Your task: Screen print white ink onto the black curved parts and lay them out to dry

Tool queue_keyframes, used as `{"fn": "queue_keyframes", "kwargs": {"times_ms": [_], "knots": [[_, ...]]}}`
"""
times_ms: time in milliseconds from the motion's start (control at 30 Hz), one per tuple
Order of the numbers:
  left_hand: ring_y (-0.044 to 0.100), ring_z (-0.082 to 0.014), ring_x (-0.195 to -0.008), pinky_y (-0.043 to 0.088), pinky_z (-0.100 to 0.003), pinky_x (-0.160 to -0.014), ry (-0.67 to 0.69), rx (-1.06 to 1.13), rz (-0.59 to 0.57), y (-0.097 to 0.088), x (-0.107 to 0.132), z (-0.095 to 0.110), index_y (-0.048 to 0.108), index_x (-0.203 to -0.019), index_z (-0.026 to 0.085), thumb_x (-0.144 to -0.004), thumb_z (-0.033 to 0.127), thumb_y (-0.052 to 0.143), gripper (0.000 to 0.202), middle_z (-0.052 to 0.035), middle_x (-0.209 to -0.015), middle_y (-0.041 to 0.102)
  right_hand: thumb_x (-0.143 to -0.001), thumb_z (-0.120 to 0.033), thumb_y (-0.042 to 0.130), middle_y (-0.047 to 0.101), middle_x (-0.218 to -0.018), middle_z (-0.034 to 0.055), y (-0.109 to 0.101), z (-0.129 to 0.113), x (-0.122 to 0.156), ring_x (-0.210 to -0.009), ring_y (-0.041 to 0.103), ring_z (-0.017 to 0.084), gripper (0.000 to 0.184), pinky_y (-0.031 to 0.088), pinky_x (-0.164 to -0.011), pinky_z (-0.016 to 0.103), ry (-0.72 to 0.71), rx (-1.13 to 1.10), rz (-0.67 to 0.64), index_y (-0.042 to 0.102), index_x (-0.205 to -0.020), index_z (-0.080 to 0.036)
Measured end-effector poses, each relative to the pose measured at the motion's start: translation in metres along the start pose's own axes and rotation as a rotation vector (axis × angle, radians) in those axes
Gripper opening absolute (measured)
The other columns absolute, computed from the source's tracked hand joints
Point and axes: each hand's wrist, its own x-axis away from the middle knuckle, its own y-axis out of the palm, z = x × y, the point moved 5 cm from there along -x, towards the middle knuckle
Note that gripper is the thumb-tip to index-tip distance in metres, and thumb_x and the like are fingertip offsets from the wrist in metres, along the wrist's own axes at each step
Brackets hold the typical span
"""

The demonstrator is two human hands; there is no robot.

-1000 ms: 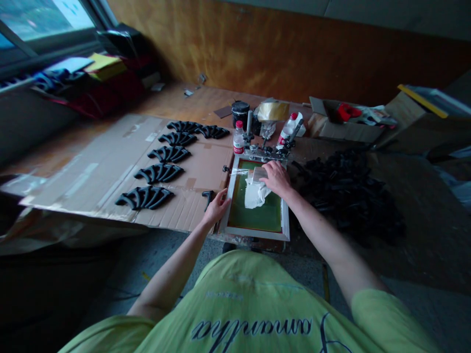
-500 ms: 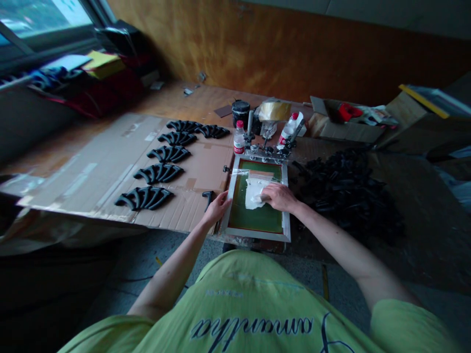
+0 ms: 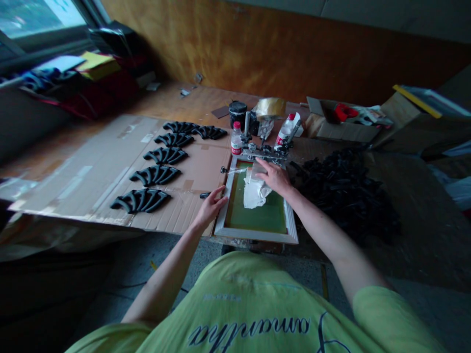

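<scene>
Indoors, a person in a yellow-green shirt works at a cluttered surface [image 3: 176,100]. The left grip [image 3: 211,206] clasps the left rail of a screen frame [image 3: 257,235], fingers hooked over its edge. The right grip [image 3: 274,176] lies with fingers stretched out, pressing a crumpled white cloth [image 3: 254,193] onto the green mesh [image 3: 265,218] inside the frame, near its far end. Just beyond the right grip stand two red-capped bottles [image 3: 236,139] and a black pot [image 3: 238,112]. Left of the left grip, fanned sets of black curved parts [image 3: 140,200] lie in a row on flattened cardboard [image 3: 91,166]. Right of the right grip sits a loose heap of black parts [image 3: 346,191], with an open cardboard box [image 3: 331,126] farther back.
</scene>
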Motion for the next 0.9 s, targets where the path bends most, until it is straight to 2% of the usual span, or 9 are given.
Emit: {"fn": "queue_keyframes", "kwargs": {"times_ms": [100, 200, 300, 433, 567, 667, 767, 833, 900], "knots": [[0.053, -0.0090, -0.052, 0.038, -0.019, -0.047, 0.045, 0.180, 0.022, 0.000, 0.002, 0.039, 0.068, -0.111, 0.016, -0.080, 0.062, 0.063, 0.056, 0.0008, -0.067, 0.061, -0.093, -0.042, 0.056, 0.072, -0.095, 0.0049, -0.040, 0.049, -0.011, -0.080, 0.064, 0.019, 0.044, 0.049, -0.077, 0.031, 0.168, -0.073, 0.210, 0.059, -0.133, -0.023], [0.061, -0.0115, -0.064, 0.047, -0.021, -0.054, 0.216, 0.293, 0.082, 0.002, -0.008, 0.089, 0.068, -0.101, 0.017, -0.085, 0.066, 0.054, 0.054, -0.0031, -0.080, 0.067, -0.096, -0.045, 0.048, 0.070, -0.084, 0.0052, -0.060, 0.103, 0.015, -0.075, 0.062, 0.020, 0.037, 0.048, -0.073, 0.031, 0.390, -0.114, 0.373, 0.068, -0.112, -0.018], [0.067, -0.0151, -0.079, 0.054, -0.024, -0.063, 0.368, 0.346, 0.065, 0.010, -0.029, 0.137, 0.064, -0.109, 0.021, -0.089, 0.064, 0.049, 0.050, -0.0055, -0.093, 0.070, -0.093, -0.045, 0.053, 0.068, -0.080, 0.0054, -0.027, 0.111, 0.052, -0.077, 0.062, 0.020, 0.033, 0.048, -0.074, 0.031, 0.464, -0.104, 0.201, 0.069, -0.094, -0.017], [0.070, -0.0175, -0.084, 0.057, -0.028, -0.066, 0.392, 0.361, 0.069, 0.018, -0.050, 0.162, 0.059, -0.114, 0.023, -0.092, 0.064, 0.045, 0.049, -0.0066, -0.091, 0.071, -0.086, -0.045, 0.067, 0.068, -0.096, 0.0106, 0.044, 0.057, 0.087, -0.096, 0.060, 0.024, 0.028, 0.046, -0.087, 0.035, 0.260, 0.082, -0.178, 0.068, -0.087, -0.017], [0.070, -0.0176, -0.078, 0.055, -0.026, -0.062, 0.202, 0.352, 0.120, 0.035, -0.029, 0.111, 0.059, -0.112, 0.020, -0.088, 0.068, 0.047, 0.056, -0.0079, -0.088, 0.072, -0.093, -0.034, 0.060, 0.067, -0.095, 0.0136, 0.069, 0.017, 0.098, -0.098, 0.058, 0.025, 0.020, 0.044, -0.086, 0.034, 0.295, 0.208, -0.311, 0.065, -0.088, -0.016], [0.071, -0.0247, -0.080, 0.055, -0.029, -0.057, -0.232, 0.227, -0.209, 0.080, 0.013, 0.038, 0.063, -0.103, 0.015, -0.077, 0.073, 0.059, 0.063, -0.0137, -0.089, 0.073, -0.098, -0.032, 0.049, 0.067, -0.090, 0.0124, 0.068, -0.012, 0.102, -0.093, 0.059, 0.025, 0.021, 0.044, -0.082, 0.034, 0.349, 0.145, -0.218, 0.062, -0.093, -0.017], [0.071, -0.0240, -0.085, 0.056, -0.031, -0.063, -0.357, 0.351, -0.246, 0.102, 0.041, -0.007, 0.063, -0.095, 0.016, -0.079, 0.071, 0.058, 0.057, -0.0120, -0.091, 0.072, -0.099, -0.028, 0.047, 0.066, -0.093, 0.0105, 0.068, -0.051, 0.108, -0.097, 0.057, 0.024, 0.018, 0.044, -0.086, 0.036, 0.133, 0.006, -0.137, 0.061, -0.092, -0.019], [0.070, -0.0205, -0.077, 0.056, -0.030, -0.064, -0.379, 0.414, -0.141, 0.091, 0.039, -0.023, 0.060, -0.091, 0.016, -0.083, 0.066, 0.055, 0.050, -0.0091, -0.085, 0.071, -0.097, -0.022, 0.049, 0.067, -0.098, 0.0090, 0.063, -0.058, 0.113, -0.101, 0.057, 0.023, 0.013, 0.045, -0.091, 0.036, -0.031, -0.118, -0.150, 0.062, -0.095, -0.020], [0.067, -0.0176, -0.065, 0.054, -0.029, -0.060, -0.379, 0.316, -0.001, 0.057, 0.024, -0.034, 0.058, -0.092, 0.016, -0.087, 0.060, 0.051, 0.044, -0.0064, -0.078, 0.069, -0.092, -0.014, 0.052, 0.067, -0.107, 0.0087, 0.048, -0.029, 0.118, -0.107, 0.057, 0.022, 0.018, 0.045, -0.096, 0.036, -0.036, -0.163, -0.137, 0.064, -0.104, -0.021]]}}
